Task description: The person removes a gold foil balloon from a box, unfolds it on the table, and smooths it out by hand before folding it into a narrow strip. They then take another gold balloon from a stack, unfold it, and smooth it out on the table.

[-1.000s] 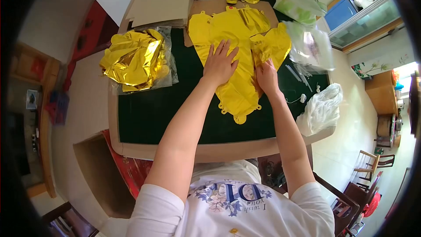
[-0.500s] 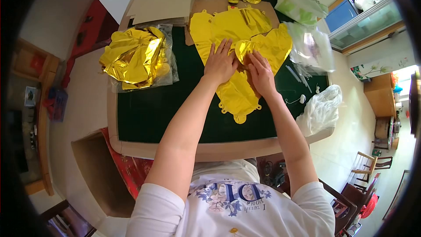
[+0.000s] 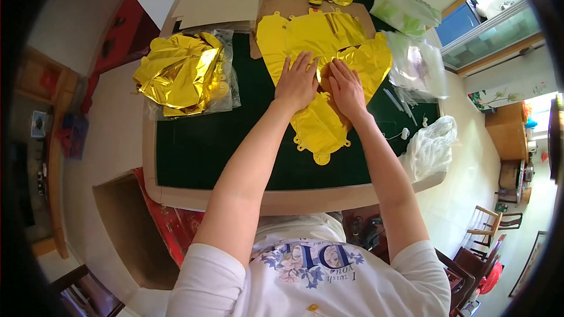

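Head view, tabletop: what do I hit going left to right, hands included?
Bagged gold foil bundle → left hand → right hand → white plastic bag. Left out: the gold foil under the hands, since it overlaps both.

From the wearer's head, the worktop (image 3: pixel 194 152) is viewed from close above, forward and steeply down, with the shirt (image 3: pixel 311 276) included at the bottom edge.
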A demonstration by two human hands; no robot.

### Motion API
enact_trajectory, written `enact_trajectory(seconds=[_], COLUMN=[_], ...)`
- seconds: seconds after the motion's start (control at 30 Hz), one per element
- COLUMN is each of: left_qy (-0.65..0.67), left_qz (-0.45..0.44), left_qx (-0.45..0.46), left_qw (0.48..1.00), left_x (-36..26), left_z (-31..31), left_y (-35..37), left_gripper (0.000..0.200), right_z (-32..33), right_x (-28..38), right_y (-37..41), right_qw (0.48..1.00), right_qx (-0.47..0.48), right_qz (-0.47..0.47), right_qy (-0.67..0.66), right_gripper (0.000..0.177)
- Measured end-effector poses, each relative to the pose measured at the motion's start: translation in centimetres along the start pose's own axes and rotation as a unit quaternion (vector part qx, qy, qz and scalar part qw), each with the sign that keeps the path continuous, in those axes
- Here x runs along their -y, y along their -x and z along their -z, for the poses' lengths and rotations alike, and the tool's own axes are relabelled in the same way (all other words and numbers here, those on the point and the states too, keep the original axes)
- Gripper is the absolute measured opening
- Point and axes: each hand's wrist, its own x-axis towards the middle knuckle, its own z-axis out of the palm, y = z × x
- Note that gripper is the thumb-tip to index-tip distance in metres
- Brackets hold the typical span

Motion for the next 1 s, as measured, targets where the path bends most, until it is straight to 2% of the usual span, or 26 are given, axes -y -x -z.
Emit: enact_trajectory(seconds=[0.07, 0.17, 0.27, 0.33, 0.43, 0.5, 0.53, 0.57, 0.67, 0.7, 0.8, 0.83, 0.93, 0.97, 1.0], left_qy=[0.057, 0.039, -0.019, -0.020, -0.020, -0.018, -0.019, -0.022, -0.044, -0.046, -0.044, -0.041, -0.033, -0.030, -0.032], left_qz=[0.028, -0.024, -0.060, -0.039, -0.021, -0.015, -0.016, -0.018, -0.023, -0.025, -0.022, -0.021, -0.018, -0.015, -0.015], left_qx=[-0.065, -0.089, -0.010, 0.015, 0.045, 0.052, 0.053, 0.056, 0.062, 0.059, 0.057, 0.060, 0.069, 0.071, 0.069], left_qw=[0.996, 0.995, 0.998, 0.999, 0.999, 0.998, 0.998, 0.998, 0.997, 0.997, 0.997, 0.997, 0.997, 0.997, 0.997], left_x=[0.3, -0.1, -0.7, -0.4, -0.3, -0.5, -0.4, -0.4, -0.4, -0.4, -0.4, -0.4, -0.6, -0.5, -0.5], left_z=[-0.7, 1.7, 1.3, 0.6, 0.3, 0.4, 0.4, 0.5, 0.4, 0.4, 0.2, 0.3, 0.6, 0.7, 0.7], left_y=[-0.5, -0.8, 0.2, 0.8, 1.1, 1.0, 1.0, 1.1, 1.1, 1.1, 1.1, 1.1, 1.1, 1.0, 1.0], left_gripper=[0.045, 0.048, 0.049, 0.050, 0.051, 0.051, 0.051, 0.052, 0.052, 0.052, 0.052, 0.052, 0.051, 0.051, 0.051], right_z=[0.1, 0.2, 0.1, -0.1, -0.1, 1.1, 1.5, 1.4, 1.2, 1.6, 1.1, -0.5, -2.1, -1.9, -1.6], right_x=[0.1, 0.3, 0.3, 0.1, -0.5, -0.5, -0.4, -2.1, -4.8, -4.2, -2.5, -2.3, -2.6, -3.1, -2.8], right_y=[-0.2, 0.0, 0.0, -0.1, -0.5, -1.7, -2.6, -3.6, -6.6, -7.2, -7.9, -7.5, -7.3, -7.6, -7.6], right_qw=[1.000, 1.000, 1.000, 0.999, 0.993, 0.961, 0.928, 0.937, 0.973, 0.985, 0.997, 0.990, 0.990, 0.983, 0.990], right_qx=[-0.003, -0.004, -0.015, -0.036, -0.070, -0.070, -0.072, -0.093, -0.099, -0.088, -0.077, -0.011, 0.012, 0.048, 0.025], right_qz=[-0.003, -0.004, 0.008, 0.017, 0.019, -0.163, -0.251, -0.237, -0.204, -0.145, 0.015, 0.063, 0.039, 0.036, 0.036], right_qy=[0.004, 0.003, 0.007, 0.012, -0.097, -0.211, -0.267, -0.241, -0.032, 0.031, -0.004, 0.128, 0.139, 0.173, 0.138], right_gripper=[0.040, 0.040, 0.039, 0.037, 0.034, 0.034, 0.033, 0.033, 0.032, 0.032, 0.032, 0.035, 0.040, 0.044, 0.044])
